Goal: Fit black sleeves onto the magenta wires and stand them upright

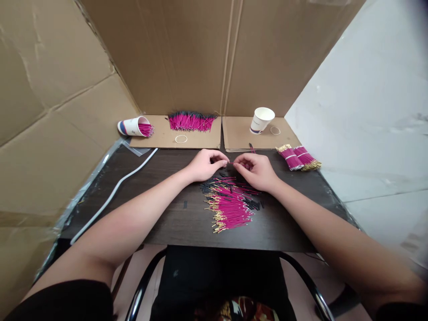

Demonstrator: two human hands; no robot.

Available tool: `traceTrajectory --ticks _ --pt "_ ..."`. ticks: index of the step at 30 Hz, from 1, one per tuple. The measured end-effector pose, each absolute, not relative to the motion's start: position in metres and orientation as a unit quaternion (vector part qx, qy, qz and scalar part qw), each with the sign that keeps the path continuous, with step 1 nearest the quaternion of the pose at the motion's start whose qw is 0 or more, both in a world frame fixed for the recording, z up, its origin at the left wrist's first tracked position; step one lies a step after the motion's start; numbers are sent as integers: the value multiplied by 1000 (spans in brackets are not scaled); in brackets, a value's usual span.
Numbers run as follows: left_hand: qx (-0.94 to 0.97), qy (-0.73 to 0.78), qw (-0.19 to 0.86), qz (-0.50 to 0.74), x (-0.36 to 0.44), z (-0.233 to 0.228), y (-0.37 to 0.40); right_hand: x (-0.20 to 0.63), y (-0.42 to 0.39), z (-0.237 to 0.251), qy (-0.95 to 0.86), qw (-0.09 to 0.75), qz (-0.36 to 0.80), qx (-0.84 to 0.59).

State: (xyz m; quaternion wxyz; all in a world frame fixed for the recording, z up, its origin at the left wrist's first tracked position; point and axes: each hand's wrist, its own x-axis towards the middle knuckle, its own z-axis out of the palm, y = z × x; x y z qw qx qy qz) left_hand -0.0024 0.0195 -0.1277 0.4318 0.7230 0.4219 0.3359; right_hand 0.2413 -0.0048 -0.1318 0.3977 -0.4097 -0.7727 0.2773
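My left hand [205, 163] and my right hand [254, 170] meet over the dark table [160, 218], fingertips pinched together on one thin pink wire [230, 163] between them. Just below the hands lies a loose pile of pink wires with gold tips [229, 208], mixed with short black sleeves [254, 205]. Which end each hand grips is too small to tell.
At the back, a heap of pink wires [190, 121] lies on a cardboard flap beside a tipped paper cup with wires [135, 126] and a rubber band [181, 138]. An upright paper cup [261, 119] stands back right. Two bound wire bundles [297, 157] lie at right. Cardboard walls surround the table.
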Motion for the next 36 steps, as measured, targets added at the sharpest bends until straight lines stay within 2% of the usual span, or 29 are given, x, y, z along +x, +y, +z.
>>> traceTrajectory --ticks 36 --pt "729 430 403 349 -2 -128 15 243 -5 -132 -787 378 254 -417"
